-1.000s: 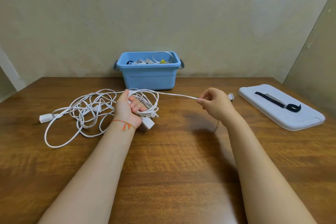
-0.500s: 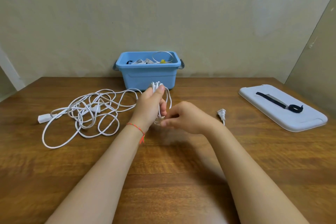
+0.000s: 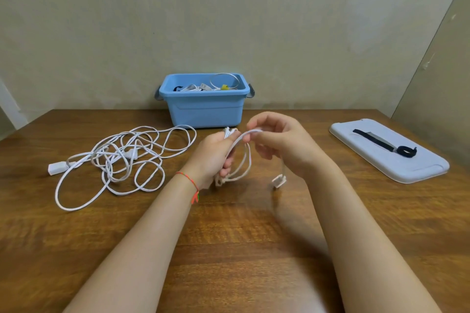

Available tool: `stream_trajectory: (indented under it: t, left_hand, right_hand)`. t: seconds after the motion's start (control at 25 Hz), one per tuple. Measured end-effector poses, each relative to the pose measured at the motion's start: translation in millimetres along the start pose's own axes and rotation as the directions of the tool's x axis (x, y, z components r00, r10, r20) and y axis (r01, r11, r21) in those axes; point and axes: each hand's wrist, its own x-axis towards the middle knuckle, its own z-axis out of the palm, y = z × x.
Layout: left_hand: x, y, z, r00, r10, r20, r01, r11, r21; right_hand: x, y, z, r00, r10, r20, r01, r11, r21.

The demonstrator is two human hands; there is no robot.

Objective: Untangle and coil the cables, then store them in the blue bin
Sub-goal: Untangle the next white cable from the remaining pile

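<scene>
Our left fingers (image 3: 225, 169) were curled round a small coil of white cable (image 3: 240, 160), held upright above the table (image 3: 229, 236), while our right fingers (image 3: 250, 134) pinched a strand of that cable just above the coil. The left hand (image 3: 211, 157) wore a red string bracelet (image 3: 189, 183). Below our right hand (image 3: 284, 145) a white plug (image 3: 279, 181) dangled near the table. Left of our left fingers the tangled rest of the cable (image 3: 127, 157) lay spread on the wood, ending in a white socket block (image 3: 56, 168). Beyond our fingers stood the blue bin (image 3: 203, 109) with cables inside. Well to the right of our right fingers lay a pale lid (image 3: 407, 168) carrying a dark strap (image 3: 386, 145).
</scene>
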Motion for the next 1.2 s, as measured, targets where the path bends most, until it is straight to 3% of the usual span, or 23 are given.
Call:
stream_trajectory:
  t: [0.08, 0.16, 0.28, 0.48, 0.68, 0.76, 1.04, 1.12, 1.2]
  left_hand:
    - [-2, 2, -2, 0.977, -0.102, 0.184, 0.132, 0.979, -0.156]
    - [-6, 6, -5, 0.911, -0.163, 0.378, 0.259, 0.941, -0.218]
    - [-9, 10, -7, 0.874, -0.118, 0.471, 0.285, 0.911, -0.299]
    - [-3, 9, -11, 0.959, -0.068, 0.275, 0.228, 0.761, -0.608]
    - [0, 7, -11, 0.991, -0.065, 0.113, 0.129, 0.616, -0.777]
    - [0, 7, -12, 0.997, -0.062, 0.055, 0.081, 0.625, -0.776]
    - [0, 3, -19, 0.998, -0.043, -0.053, -0.003, 0.745, -0.667]
    - [-1, 3, -17, 0.997, -0.058, -0.054, 0.007, 0.741, -0.672]
    - [0, 2, -14, 0.996, -0.078, -0.034, 0.033, 0.720, -0.693]
  right_hand:
    - [3, 2, -8, 0.989, -0.006, -0.149, 0.016, 0.997, 0.071]
    - [6, 6, -12, 0.963, -0.007, -0.271, 0.012, 1.000, 0.015]
    - [10, 18, -15, 0.939, 0.029, -0.344, -0.085, 0.985, -0.148]
    - [10, 28, -7, 0.944, 0.223, -0.242, -0.244, 0.968, -0.061]
    - [15, 36, 16, 0.947, 0.319, -0.041, -0.291, 0.903, 0.317]
    - [15, 35, 23, 0.933, 0.360, 0.002, -0.333, 0.863, 0.380]
    - [9, 33, 24, 0.906, 0.326, 0.270, -0.401, 0.866, 0.300]
    - [10, 34, 26, 0.911, 0.332, 0.243, -0.399, 0.858, 0.324]
    - [11, 36, 31, 0.915, 0.384, 0.122, -0.400, 0.829, 0.391]
